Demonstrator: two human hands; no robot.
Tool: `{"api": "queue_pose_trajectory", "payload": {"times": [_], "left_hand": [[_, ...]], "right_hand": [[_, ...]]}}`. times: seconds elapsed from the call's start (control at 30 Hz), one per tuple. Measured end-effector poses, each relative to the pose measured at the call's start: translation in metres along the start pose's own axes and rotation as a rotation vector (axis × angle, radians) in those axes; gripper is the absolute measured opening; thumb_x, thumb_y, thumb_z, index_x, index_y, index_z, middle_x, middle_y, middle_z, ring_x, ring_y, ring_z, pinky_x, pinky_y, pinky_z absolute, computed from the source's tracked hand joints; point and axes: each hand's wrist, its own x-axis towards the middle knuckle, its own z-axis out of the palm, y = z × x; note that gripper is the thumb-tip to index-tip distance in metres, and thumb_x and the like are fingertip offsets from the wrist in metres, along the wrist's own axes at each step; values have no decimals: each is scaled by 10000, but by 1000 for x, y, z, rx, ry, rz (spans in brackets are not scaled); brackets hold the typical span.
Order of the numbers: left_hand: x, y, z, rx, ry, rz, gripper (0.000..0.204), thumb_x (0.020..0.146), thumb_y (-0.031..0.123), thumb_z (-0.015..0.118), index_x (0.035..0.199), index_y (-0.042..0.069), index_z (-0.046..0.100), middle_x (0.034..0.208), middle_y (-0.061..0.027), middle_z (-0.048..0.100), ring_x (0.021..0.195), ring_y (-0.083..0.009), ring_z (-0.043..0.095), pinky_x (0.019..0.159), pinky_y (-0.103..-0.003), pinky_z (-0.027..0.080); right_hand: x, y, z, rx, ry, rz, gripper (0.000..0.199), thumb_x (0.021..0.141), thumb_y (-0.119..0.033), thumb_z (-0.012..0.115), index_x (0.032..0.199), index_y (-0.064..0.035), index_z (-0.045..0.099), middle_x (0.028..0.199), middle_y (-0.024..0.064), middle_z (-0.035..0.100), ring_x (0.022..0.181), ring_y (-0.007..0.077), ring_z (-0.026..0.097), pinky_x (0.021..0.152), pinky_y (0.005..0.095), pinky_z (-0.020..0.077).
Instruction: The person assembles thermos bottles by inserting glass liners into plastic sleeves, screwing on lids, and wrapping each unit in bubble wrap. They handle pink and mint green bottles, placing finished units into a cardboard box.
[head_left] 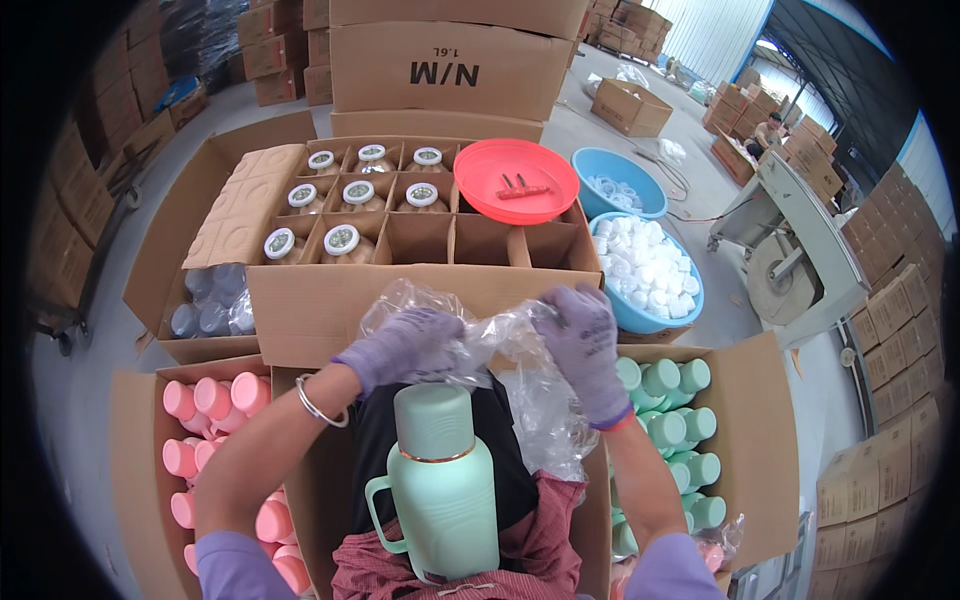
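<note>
Both my hands wear purple work gloves and stretch a clear plastic bag [490, 335] between them, just in front of the divided carton. My left hand [412, 345] is closed on the bag's left part, and my right hand [583, 345] pinches its right end. More crinkled plastic [550, 420] hangs below my right hand. A mint-green thermos jug [445, 500] with a handle and a cup lid stands upright on my lap, below the bag; neither hand touches it.
A divided carton [420, 300] holds several white-capped glass liners; a red basin [515, 165] rests on its right corner. Blue basins hold white caps [645, 265] and clear rings [615, 190]. Cartons of pink jugs [215, 400] and green jugs [665, 430] flank me. A person [765, 135] sits far right.
</note>
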Motion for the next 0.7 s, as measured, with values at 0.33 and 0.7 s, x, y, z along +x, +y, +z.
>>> {"api": "queue_pose_trajectory", "payload": {"times": [0.33,0.7], "left_hand": [[-6,-19,32,10,-101,-56,465,848,325,652,1201,24,618,1026,-248,684,1008,-392,654,898,-467,501],[-64,-57,-100,-362,852,-571,338,951,160,609,1265,37,586,825,-90,666,681,-244,641,619,-367,539]], "right_hand": [[-13,-14,-64,140,220,206,152,783,-86,734,804,-58,587,734,123,581,803,352,605,801,432,483],[-133,104,-47,-284,-437,582,349,875,-375,680,950,-38,628,860,180,673,929,359,656,818,433,500]]}}
